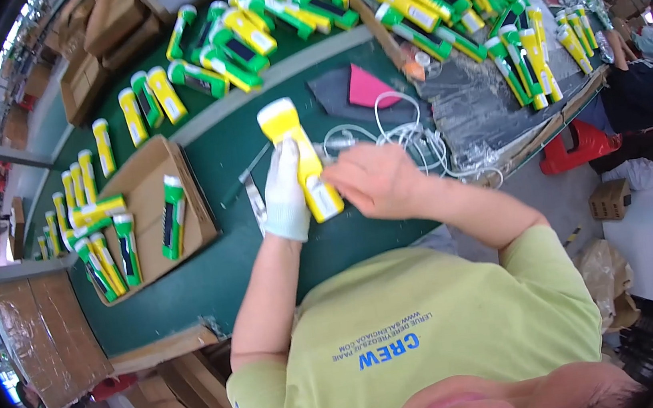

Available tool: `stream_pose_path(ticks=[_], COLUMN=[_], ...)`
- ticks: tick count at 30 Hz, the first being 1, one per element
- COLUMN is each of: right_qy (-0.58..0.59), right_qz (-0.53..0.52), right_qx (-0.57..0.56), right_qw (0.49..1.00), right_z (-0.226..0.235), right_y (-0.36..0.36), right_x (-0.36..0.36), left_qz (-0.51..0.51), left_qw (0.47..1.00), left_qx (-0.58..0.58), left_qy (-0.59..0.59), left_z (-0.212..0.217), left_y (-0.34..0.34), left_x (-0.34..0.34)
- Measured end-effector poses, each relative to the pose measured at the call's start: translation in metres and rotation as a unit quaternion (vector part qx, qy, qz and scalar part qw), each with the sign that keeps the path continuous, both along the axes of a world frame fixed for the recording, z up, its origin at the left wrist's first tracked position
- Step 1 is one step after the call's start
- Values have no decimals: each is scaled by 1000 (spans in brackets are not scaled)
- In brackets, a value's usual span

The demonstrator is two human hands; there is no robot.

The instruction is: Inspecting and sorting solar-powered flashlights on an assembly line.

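Note:
A yellow flashlight (307, 158) with a white head stands tilted over the green bench, its head pointing away from me. My left hand (285, 196), in a white glove, is wrapped round its body from the left. At the flashlight's right side, my bare right hand (379, 180) has its fingers curled against the lower body; whatever they pinch, if anything, is hidden. A white cable (423, 143) lies coiled just beyond that hand, one strand running toward the flashlight. Left of the gloved hand lies a thin metal tool (253, 166).
On the left, a cardboard tray (198, 210) holds several yellow and green flashlights. More flashlights (239, 40) line the far side, and others are heaped on the right-hand table (456, 104). Pink and dark sheets (371, 86) lie beyond the cable. Another person (645, 99) is at the right edge.

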State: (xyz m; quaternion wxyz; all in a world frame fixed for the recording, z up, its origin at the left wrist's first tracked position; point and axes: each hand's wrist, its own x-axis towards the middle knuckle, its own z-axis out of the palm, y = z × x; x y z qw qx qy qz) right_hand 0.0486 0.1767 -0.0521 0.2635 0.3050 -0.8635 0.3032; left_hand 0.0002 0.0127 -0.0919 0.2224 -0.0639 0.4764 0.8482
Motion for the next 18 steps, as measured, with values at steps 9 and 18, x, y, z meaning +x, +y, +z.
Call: stream_pose_path(ticks=[9,18], right_qy=[-236,-169], right_qz=[137,153], right_qx=[-119,54], right_qw=[955,972], right_z=[-1,-36], right_y=[12,-4], right_x=[-24,28], left_qz=[-9,-10], left_qw=[985,999], left_qx=[-82,46], left_qy=[152,9], left_z=[12,19], left_y=[12,8], left_x=[-10,-35])
